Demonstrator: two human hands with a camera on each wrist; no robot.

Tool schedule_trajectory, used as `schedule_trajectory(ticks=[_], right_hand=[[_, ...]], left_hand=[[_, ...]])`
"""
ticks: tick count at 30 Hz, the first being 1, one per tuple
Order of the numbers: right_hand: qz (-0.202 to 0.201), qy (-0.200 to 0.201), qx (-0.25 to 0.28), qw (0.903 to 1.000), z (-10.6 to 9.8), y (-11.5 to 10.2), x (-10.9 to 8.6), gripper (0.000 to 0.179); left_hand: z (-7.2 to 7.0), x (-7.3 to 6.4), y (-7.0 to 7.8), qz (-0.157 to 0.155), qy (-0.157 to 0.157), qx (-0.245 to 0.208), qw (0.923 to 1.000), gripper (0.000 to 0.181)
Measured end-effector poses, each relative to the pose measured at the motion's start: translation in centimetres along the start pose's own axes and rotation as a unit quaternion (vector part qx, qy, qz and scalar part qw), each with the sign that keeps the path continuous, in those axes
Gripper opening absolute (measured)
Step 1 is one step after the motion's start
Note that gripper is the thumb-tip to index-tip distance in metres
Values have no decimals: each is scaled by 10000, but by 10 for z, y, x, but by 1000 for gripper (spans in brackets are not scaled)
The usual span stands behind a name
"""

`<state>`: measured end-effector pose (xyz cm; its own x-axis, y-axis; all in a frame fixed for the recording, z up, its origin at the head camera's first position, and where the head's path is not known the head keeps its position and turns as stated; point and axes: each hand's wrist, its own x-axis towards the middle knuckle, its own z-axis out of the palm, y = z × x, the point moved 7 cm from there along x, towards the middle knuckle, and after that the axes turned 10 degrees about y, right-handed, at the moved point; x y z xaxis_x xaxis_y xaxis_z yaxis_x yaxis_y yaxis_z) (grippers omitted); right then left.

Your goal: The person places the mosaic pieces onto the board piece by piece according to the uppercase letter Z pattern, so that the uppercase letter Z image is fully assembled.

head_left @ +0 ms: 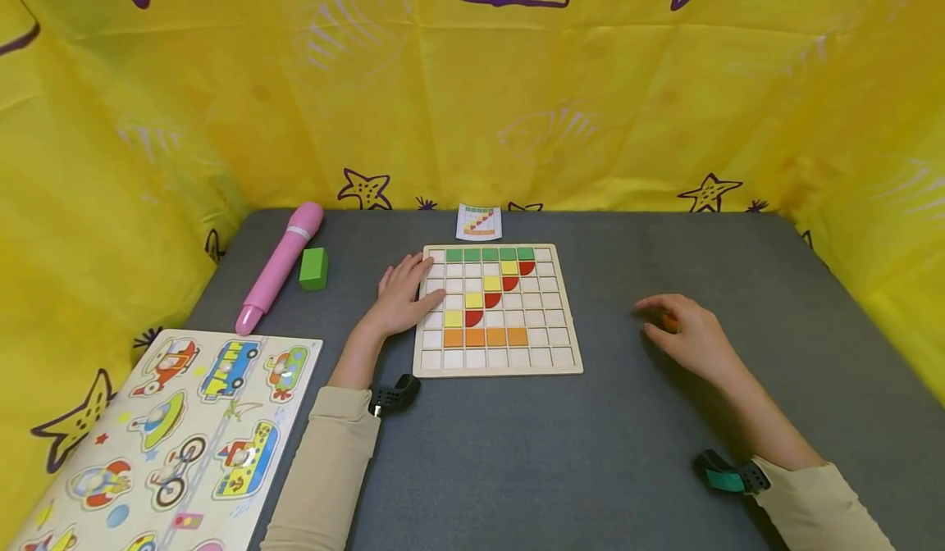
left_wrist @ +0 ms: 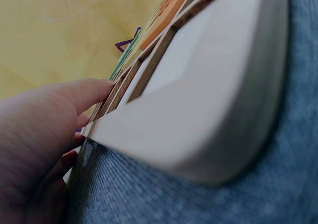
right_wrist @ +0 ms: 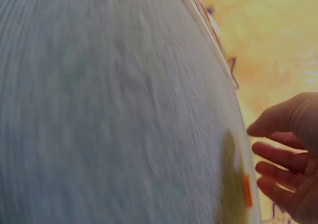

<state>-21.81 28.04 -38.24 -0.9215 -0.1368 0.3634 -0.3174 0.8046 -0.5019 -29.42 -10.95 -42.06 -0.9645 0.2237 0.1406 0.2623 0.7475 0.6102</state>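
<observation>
My left hand (head_left: 402,298) rests at the left edge of a wooden grid board (head_left: 572,362). Its thumb lies over the board's face and its other fingers reach along the side, as the left wrist view also shows. Green, yellow, red and orange tiles sit in the board's squares. The red ones (head_left: 492,299) are rounded on one side and step diagonally beside the yellow squares (head_left: 473,300). To the right, my right hand (head_left: 690,334) hovers with loosely bent fingers over a small orange piece (right_wrist: 247,190) on the table. The fingers look apart from that piece, which is partly hidden in the head view.
Behind the board lies a small pattern card (head_left: 479,223). At left are a pink marker-shaped stick (head_left: 276,276), a green block (head_left: 313,269) and a picture puzzle board (head_left: 199,428). Yellow cloth (head_left: 472,108) surrounds the dark grey table (head_left: 517,469).
</observation>
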Motion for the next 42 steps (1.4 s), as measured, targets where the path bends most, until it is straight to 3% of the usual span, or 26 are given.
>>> schedule_trajectory(ticks=[9, 17, 23, 31, 42], right_hand=[[261, -279, -159, 9991, -12, 20, -7, 35], [351, -424, 7, 9985, -4, 17, -4, 31], [379, -224, -102, 9990, -2, 14, 0, 28], [408, -293, 413, 9979, 17, -10, 7, 28], [-216, -783, 1259, 9887, 59, -71, 16, 25]], left_hand=[[1, 0, -1, -35, -3, 30, 10000, 68], [0, 0, 2, -19, 7, -20, 10000, 68], [0, 0, 1, -42, -1, -2, 10000, 67], [0, 0, 1, -20, 32, 24, 10000, 67], [2, 1, -2, -32, -19, 39, 10000, 67]])
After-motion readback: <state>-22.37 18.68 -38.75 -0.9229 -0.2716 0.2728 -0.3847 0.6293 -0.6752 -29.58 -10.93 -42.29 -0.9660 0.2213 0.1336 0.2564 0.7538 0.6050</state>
